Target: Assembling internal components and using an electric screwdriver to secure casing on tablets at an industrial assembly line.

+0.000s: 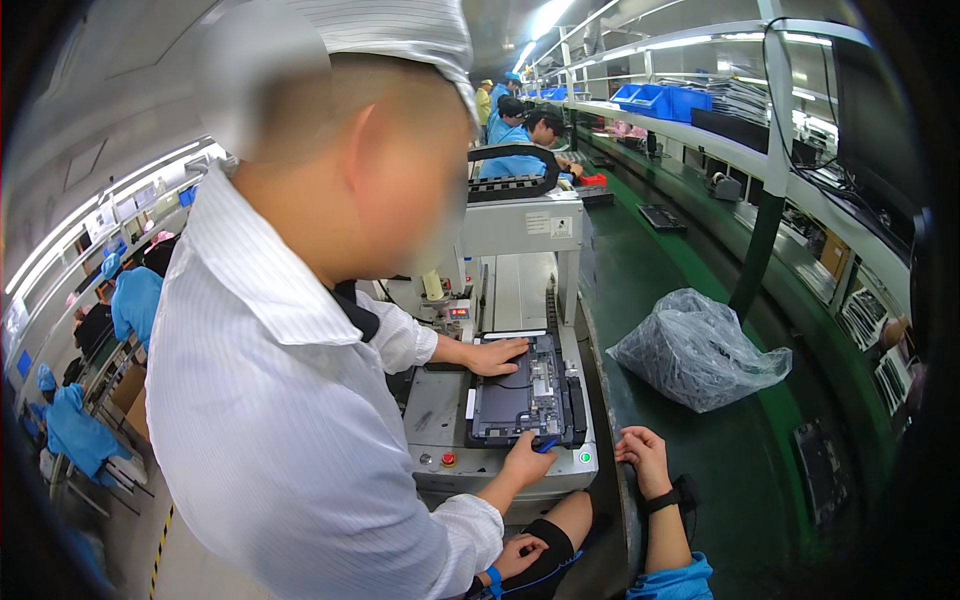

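My left hand [521,556], with a blue band at the wrist, lies on my thigh, its fingers loosely bent and nothing seen in them. At the near edge of the green conveyor belt, my right hand [643,456] rests with slightly curled fingers and no thing in it. A black watch [668,498] is on that wrist. Left of it, an opened electronic device [500,402] with exposed circuit boards sits on a grey machine bed. A co-worker in a white striped coat presses one hand [497,356] on it; their other hand [526,462] holds a blue-handled tool.
A clear plastic bag [700,350] sits on the green belt [650,400]. A dark panel [820,470] lies farther right. The machine's front carries a red button [448,460] and a lit green one [586,457]. A metal post [775,180] supports shelving with blue bins [660,100].
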{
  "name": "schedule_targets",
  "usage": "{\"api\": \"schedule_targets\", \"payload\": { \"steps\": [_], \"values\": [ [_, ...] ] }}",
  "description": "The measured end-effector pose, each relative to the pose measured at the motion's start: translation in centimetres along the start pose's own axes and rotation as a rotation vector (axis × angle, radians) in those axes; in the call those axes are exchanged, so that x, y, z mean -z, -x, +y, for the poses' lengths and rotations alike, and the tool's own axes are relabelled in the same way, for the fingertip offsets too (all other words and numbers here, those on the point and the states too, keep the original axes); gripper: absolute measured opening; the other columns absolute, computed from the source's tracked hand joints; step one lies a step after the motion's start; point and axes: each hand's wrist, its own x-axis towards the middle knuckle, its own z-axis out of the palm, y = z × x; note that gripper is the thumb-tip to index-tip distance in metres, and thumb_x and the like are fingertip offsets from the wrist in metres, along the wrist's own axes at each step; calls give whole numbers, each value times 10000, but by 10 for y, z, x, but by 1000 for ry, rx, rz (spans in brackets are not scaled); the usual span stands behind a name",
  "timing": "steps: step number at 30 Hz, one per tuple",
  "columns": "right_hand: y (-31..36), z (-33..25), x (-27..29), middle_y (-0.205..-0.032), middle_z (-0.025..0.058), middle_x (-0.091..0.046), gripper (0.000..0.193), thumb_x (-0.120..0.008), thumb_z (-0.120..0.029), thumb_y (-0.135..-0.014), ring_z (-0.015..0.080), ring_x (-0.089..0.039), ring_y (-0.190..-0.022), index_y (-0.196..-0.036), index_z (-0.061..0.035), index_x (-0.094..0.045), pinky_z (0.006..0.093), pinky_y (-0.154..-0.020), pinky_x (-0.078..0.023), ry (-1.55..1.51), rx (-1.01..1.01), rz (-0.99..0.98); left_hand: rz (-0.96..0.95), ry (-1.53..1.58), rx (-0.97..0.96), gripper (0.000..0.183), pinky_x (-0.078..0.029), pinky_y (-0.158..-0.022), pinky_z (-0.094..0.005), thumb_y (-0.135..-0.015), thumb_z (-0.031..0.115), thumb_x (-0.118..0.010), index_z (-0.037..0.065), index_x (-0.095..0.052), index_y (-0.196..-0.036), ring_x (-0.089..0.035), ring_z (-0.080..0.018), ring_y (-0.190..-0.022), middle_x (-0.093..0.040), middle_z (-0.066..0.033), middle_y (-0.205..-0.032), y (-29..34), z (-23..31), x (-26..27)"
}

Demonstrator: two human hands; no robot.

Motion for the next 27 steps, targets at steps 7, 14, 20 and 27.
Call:
{"api": "schedule_targets", "payload": {
  "steps": [7,14,20,27],
  "values": [
    [54,-122,-31,-498,6,-443,543,-536,-359,-970,133,-396,-468,-1321,55,-527,297,-538,-325,-362,188,-463,-110,7,-263,253,-500,-735,-322,-861,201,-677,68,-612,-1066,-594,-177,-746,-620,-58,-862,173,-84,-60],
    [111,-177,-45,-538,153,-605,425,-675,-255,-896,224,-561,-424,-1098,118,-652,335,-399,-443,-93,588,-771,-75,-1,-339,145,-512,-716,-308,-862,126,-676,101,-716,-999,-619,-174,-748,-667,-47,-889,175,-85,-64],
    [30,-87,-11,-702,50,-649,233,-618,-154,-954,99,-583,-554,-1122,1,-668,228,-519,-459,164,25,0,-139,57,-345,177,-486,-618,-320,-824,150,-715,75,-706,-984,-619,-159,-704,-663,-89,-834,179,-37,-39],
    [4,-13,30,-704,60,-643,177,-640,-92,-927,106,-587,-541,-1072,10,-652,236,-474,-483,272,-48,151,7,130,-374,144,-510,-701,-321,-835,114,-686,106,-724,-974,-596,-181,-726,-661,-48,-854,174,-106,-74]
  ]
}}
